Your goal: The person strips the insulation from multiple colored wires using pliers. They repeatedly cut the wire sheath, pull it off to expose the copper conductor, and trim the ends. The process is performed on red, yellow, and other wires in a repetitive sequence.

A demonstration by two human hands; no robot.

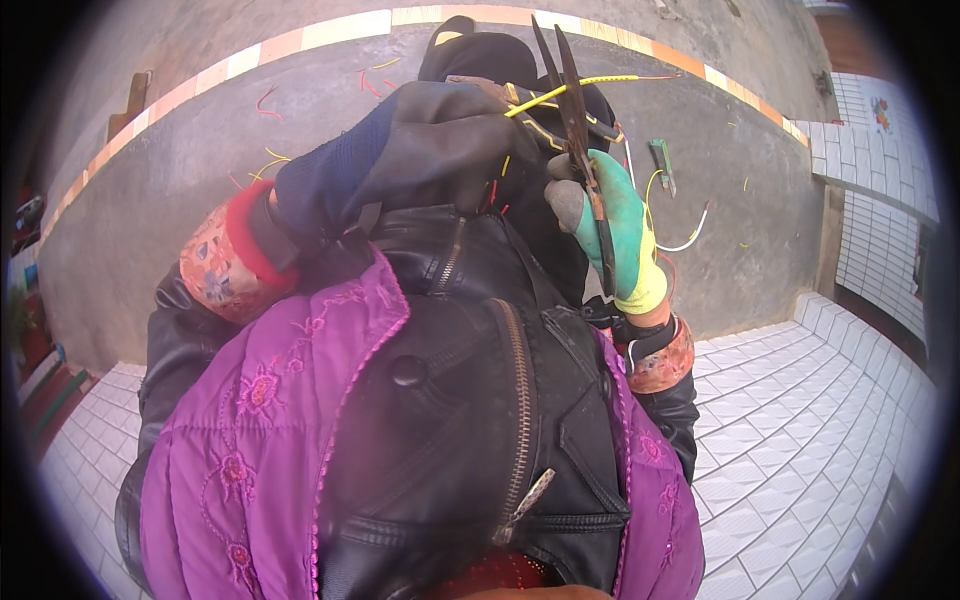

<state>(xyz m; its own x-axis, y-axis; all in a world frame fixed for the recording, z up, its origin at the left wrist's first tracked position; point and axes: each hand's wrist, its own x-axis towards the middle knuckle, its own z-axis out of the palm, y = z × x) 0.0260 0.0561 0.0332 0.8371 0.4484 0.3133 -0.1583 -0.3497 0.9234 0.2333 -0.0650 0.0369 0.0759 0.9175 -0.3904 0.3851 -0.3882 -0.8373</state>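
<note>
My left hand (pixel 461 116) wears a dark work glove with a navy knitted cuff. It holds a short yellow insulated wire (pixel 611 78) near one end. The wire's other end points right, with thin bare copper strands showing. In a green and yellow glove, my right hand (pixel 619 217) grips a pair of long, dark, rusty scissors (pixel 574 112). The blades point away from me, their tips apart, and the wire crosses them. My left fingertips are partly hidden, and yellow-edged dark material lies around them.
On the concrete floor (pixel 742 277) lie a green utility knife (pixel 661 166), a white wire (pixel 691 236), red wire scraps (pixel 268 105) and yellow scraps (pixel 274 160). More snippets rest on my dark trousers. White tiled surfaces (pixel 787 405) rise at right; a tile strip (pixel 345 28) crosses the floor ahead.
</note>
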